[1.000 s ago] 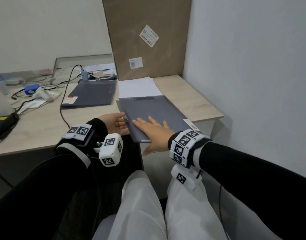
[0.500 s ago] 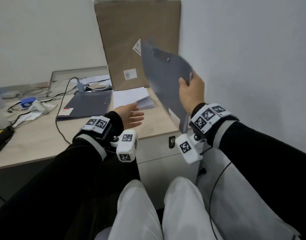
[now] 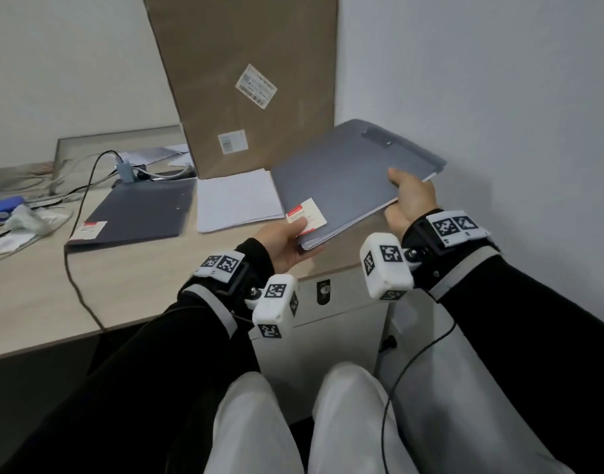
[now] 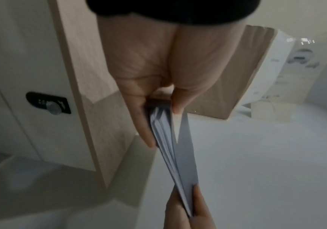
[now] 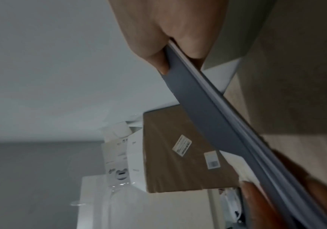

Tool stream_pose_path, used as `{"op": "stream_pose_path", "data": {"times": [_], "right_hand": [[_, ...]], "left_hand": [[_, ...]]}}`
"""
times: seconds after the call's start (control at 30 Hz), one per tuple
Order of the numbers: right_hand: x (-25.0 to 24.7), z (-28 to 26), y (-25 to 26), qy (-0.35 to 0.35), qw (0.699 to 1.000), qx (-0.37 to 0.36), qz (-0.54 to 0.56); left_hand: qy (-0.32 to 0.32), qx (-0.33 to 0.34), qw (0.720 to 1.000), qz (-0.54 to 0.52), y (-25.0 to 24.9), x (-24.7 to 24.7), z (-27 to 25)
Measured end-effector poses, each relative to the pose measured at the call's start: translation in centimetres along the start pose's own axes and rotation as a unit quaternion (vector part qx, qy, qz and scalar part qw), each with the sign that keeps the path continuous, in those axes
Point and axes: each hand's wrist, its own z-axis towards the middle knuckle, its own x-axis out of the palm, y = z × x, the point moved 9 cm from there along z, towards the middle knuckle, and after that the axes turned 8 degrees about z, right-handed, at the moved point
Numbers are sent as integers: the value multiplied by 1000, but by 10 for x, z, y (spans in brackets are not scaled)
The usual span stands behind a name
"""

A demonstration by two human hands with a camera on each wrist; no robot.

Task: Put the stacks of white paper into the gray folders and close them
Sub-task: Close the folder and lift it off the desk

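Note:
A closed gray folder (image 3: pixel 348 176) with white sheets inside hangs above the desk's right end, tilted up toward the wall. My left hand (image 3: pixel 287 241) pinches its near corner by the red-and-white label, thumb on top. My right hand (image 3: pixel 408 200) grips its right edge. The left wrist view shows the gray folder (image 4: pixel 182 148) edge-on, with paper layers between the covers, my left hand (image 4: pixel 158 114) pinching it. The right wrist view shows my right hand (image 5: pixel 180 51) clamped on the gray folder (image 5: pixel 213 117). A loose stack of white paper (image 3: pixel 235 200) lies on the desk beside a second gray folder (image 3: pixel 140 213).
A tall cardboard box (image 3: pixel 246 80) leans against the back wall behind the paper. Cables (image 3: pixel 78 241), a blue object (image 3: pixel 3 208) and clutter fill the desk's left side. A white drawer unit with a lock (image 3: pixel 323 290) stands under the desk edge. A wall is close on the right.
The folder lay flat on the desk under both hands. My right hand lifted it upright; now it is tipped back toward level and my left hand has taken its near corner.

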Motion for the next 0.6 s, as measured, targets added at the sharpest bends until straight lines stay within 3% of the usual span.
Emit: {"op": "stream_pose_path", "data": {"times": [0.17,0.3,0.47,0.6], "right_hand": [[10,33,-38,64,996,63,10],[14,62,-60,91,983,112,-115],[12,100,-82,88,976,162,-119],[14,131,-90,65,980,163,-91]], "left_hand": [[-95,11,994,45,-2,-31,38],[-157,24,985,70,-19,-51,77],[-182,1,977,107,-31,-60,131],[-186,-22,974,126,-33,-65,166]]}}
